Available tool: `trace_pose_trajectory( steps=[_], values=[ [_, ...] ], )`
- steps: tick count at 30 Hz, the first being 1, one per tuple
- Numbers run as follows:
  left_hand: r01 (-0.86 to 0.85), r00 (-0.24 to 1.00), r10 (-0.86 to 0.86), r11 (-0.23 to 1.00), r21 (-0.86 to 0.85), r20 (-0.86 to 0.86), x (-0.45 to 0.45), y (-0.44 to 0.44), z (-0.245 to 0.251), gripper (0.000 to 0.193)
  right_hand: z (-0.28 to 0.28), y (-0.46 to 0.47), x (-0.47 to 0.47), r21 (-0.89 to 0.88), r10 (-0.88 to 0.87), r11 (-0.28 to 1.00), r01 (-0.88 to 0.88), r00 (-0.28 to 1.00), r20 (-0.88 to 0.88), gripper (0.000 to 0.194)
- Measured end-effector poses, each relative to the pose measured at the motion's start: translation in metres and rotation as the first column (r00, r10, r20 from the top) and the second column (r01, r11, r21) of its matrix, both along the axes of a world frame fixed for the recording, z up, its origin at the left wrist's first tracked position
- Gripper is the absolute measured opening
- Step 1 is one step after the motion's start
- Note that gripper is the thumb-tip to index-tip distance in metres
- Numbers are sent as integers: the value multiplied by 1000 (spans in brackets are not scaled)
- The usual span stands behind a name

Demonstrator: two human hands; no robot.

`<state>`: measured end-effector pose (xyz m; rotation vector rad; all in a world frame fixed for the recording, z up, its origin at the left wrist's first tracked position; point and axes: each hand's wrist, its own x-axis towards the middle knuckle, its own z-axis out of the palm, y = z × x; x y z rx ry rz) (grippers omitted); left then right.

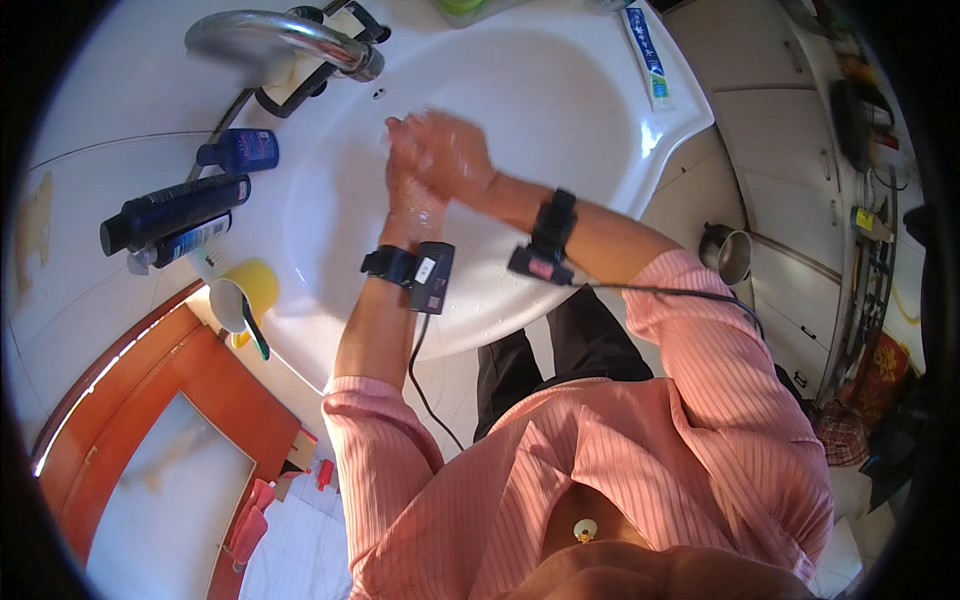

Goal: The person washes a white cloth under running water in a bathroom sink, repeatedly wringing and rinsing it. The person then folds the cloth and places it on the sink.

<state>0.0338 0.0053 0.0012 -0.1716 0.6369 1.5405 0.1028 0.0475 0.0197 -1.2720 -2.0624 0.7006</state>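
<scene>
My left hand [403, 169] and my right hand [459, 154] are pressed together over the bowl of a white ceramic washbasin [555, 97]. Fingers of the right hand lie across the left, and motion blurs them. Both look wet, with droplets on the left wrist. Part of the left palm and its fingers are hidden behind the right hand. Above and to the left arches a chrome faucet spout [315, 37], with no stream of water visible at its mouth. Each forearm wears a black strap with a small cabled device, the left device [433, 277] and the right device [540, 265].
Along the basin's left side are a blue bottle [251, 150], a long dark bottle [184, 202] and a yellow mug [262, 289] holding a toothbrush [255, 330]. A toothpaste tube [646, 56] lies on the right rim. White cabinets [772, 142] and a metal pot [727, 251] are farther right.
</scene>
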Motion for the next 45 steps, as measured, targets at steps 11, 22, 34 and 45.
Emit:
trace_pose_trajectory(
  steps=[11, 22, 34, 45],
  values=[
    [187, 924, -241, 962, -202, -296, -24, 6, 5, 50, -5, 6, -9, -202, -237, 956, 214, 966, -98, 20],
    [87, 923, -171, 965, -248, -345, -30, 9, 11, 52, -6, 18, -15, -472, -334, 855, 216, 925, -181, 19],
    [333, -70, 45, 943, 19, -997, -57, 26, 0, 46, 5, 8, 29, -699, -93, 227, -678, 699, -709, 56],
    [463, 476, -338, 881, -95, -812, -46, 25, 40, 27, -9, 21, 23, -745, 177, 466, -477, 876, -449, 33]
  ],
)
